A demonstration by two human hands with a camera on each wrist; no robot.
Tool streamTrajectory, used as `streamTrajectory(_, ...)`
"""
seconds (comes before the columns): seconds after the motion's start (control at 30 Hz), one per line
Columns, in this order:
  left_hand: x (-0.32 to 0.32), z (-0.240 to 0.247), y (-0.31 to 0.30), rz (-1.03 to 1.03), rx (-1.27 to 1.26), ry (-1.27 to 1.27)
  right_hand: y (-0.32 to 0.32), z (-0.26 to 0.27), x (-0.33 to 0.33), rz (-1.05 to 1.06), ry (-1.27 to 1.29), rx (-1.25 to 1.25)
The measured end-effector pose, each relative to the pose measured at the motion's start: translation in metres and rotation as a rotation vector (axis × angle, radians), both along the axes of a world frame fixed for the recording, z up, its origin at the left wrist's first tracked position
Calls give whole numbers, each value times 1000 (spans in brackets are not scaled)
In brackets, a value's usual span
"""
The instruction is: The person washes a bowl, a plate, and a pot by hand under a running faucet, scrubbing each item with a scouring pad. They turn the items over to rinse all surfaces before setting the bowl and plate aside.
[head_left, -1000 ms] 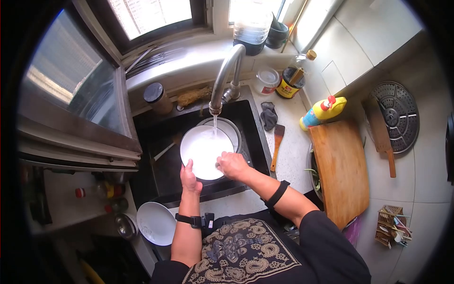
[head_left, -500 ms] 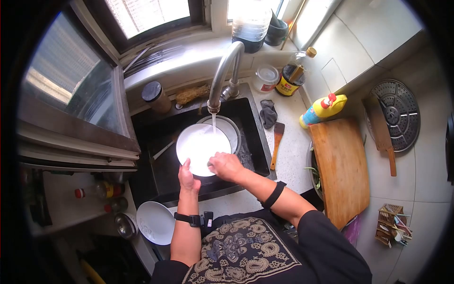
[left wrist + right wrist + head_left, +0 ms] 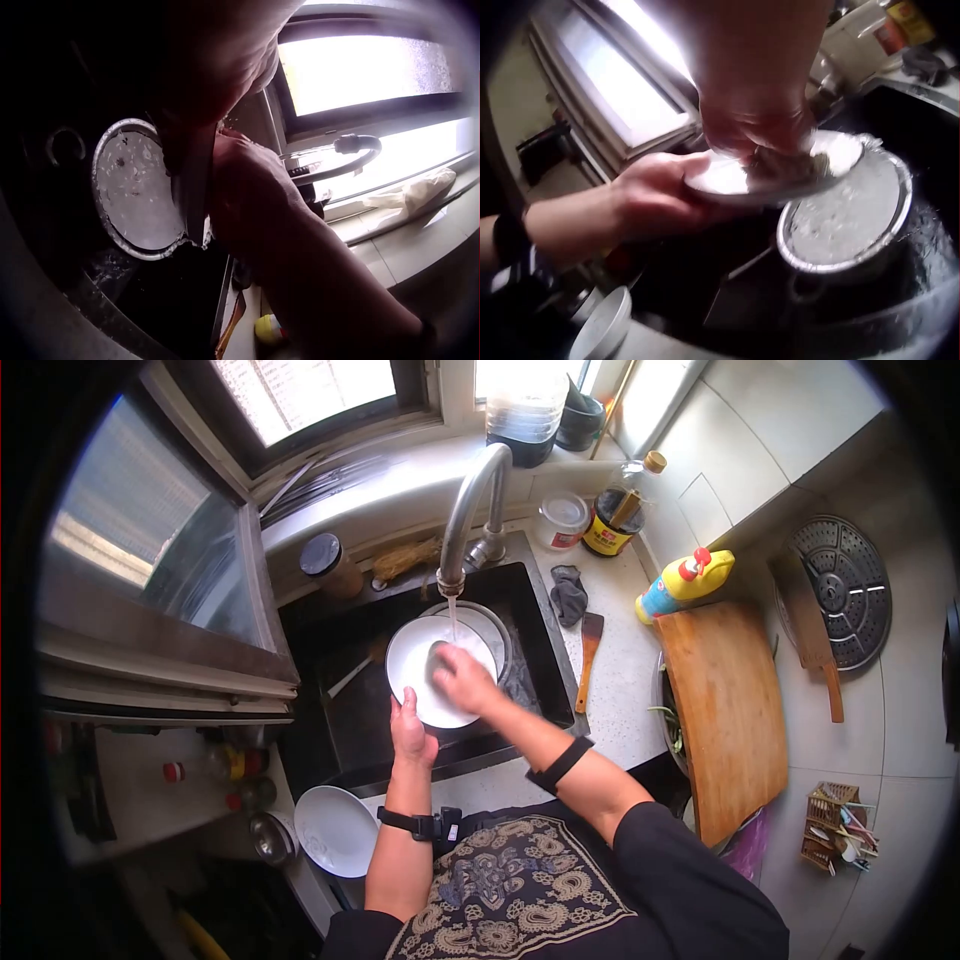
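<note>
A white plate is held tilted over the sink by my left hand. Its thumb lies at the plate's near rim, while the fingers go underneath. My right hand presses a small grey-green scouring pad onto the plate's inner face; the hand covers most of the pad. Water from the curved tap runs down at the plate's far side. Partly beneath the plate stands a round metal pot filled with cloudy water and small floating bits.
The black sink also holds a pale-handled utensil. A white bowl sits at the near left. Right of the sink lie a dark cloth and a wooden spatula, then a wooden cutting board and a yellow bottle.
My right hand has moved with the pad from the plate's near right edge up toward its middle. My left hand keeps its hold on the plate, and the water still runs.
</note>
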State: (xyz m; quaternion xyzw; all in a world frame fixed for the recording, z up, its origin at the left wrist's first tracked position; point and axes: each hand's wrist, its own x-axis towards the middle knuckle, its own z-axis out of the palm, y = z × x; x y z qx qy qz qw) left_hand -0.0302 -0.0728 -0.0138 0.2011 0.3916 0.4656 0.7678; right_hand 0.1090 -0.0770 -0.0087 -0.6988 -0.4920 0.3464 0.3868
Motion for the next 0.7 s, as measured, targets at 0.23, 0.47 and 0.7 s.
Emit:
streamTrajectory(0.23,-15,4,-1,-69,-37,-55,-8,-23,-17,151,-531,284)
streamTrajectory(0.47,-21,-1,15,-110,21,-80,-38,1,-24,407,-518,266)
streamTrajectory(0.7,-12,6,11,-152,-26,-125,-26,5,15,263,-584,98)
